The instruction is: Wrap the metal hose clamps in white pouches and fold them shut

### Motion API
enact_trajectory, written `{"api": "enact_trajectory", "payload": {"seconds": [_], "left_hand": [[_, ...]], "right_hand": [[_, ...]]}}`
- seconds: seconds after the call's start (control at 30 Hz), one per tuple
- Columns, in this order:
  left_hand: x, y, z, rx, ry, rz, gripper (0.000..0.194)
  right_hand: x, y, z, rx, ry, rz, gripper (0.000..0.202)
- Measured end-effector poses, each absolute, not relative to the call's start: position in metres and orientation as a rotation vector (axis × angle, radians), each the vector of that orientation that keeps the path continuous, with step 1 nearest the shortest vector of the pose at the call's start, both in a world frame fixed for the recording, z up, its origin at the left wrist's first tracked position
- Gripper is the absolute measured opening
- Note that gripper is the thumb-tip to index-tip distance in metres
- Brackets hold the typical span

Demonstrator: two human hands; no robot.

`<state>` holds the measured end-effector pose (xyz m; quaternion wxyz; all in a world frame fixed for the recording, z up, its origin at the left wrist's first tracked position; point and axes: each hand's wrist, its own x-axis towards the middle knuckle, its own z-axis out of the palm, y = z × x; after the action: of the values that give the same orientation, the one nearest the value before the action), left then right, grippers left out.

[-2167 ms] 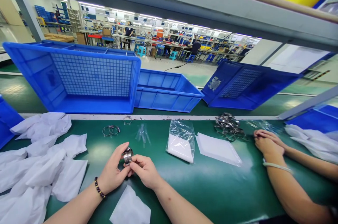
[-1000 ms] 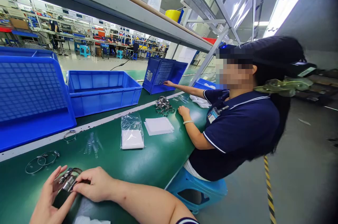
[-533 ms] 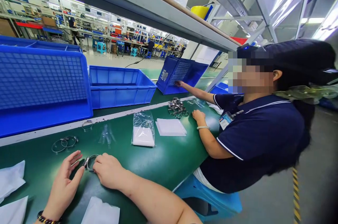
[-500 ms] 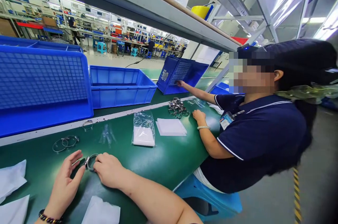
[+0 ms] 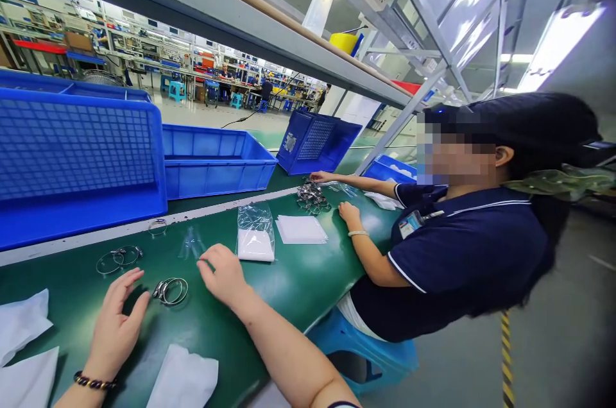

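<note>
A small stack of metal hose clamps (image 5: 172, 292) lies on the green table (image 5: 269, 292). My left hand (image 5: 115, 321) is just left of the stack, thumb and fingers apart, holding nothing. Beyond the clamps, my right hand (image 5: 225, 272) hovers over the table with loosely bent fingers and no visible object in them. Its fingertips point toward several clear plastic pieces (image 5: 191, 242) lying just past them. More hose clamps (image 5: 119, 258) rest above my left hand, and a single clamp (image 5: 158, 226) is near the table's white edge strip.
White pouches (image 5: 185, 377) lie near me. A clear bag with white sheets (image 5: 256, 244) and a stack of white paper (image 5: 301, 229) are farther right. Blue bins (image 5: 219, 177) line the back. A co-worker (image 5: 462, 235) sits at right, a hand by a clamp pile (image 5: 312, 195).
My right hand has let go of the clamps and moved right and away from me, toward the clear pieces. The co-worker's far hand has moved from the blue bin to the clamp pile.
</note>
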<state>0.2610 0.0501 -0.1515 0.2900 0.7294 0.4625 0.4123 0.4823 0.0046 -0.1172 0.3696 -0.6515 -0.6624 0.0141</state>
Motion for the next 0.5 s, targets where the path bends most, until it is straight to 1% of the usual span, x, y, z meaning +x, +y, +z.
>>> {"api": "enact_trajectory", "payload": {"seconds": [0.07,0.2,0.33,0.43,0.5], "left_hand": [[0.262,0.05,-0.15,1.974,1.235,1.126,0.036],[0.263,0.049,-0.146,2.019,1.243,1.158,0.035],[0.264,0.046,-0.142,2.034,1.292,1.123,0.035],[0.264,0.046,-0.141,2.043,1.294,1.106,0.035],[0.264,0.046,-0.141,2.048,1.284,1.112,0.035]], "right_hand": [[0.516,0.003,-0.106,-1.93,-1.531,0.066,0.016],[0.608,-0.006,-0.098,-2.235,-1.244,0.026,0.027],[0.685,-0.015,-0.115,-2.504,-1.066,0.118,0.024],[0.712,-0.015,-0.134,-2.616,-1.026,0.213,0.031],[0.721,-0.012,-0.145,-2.654,-1.013,0.249,0.031]]}}
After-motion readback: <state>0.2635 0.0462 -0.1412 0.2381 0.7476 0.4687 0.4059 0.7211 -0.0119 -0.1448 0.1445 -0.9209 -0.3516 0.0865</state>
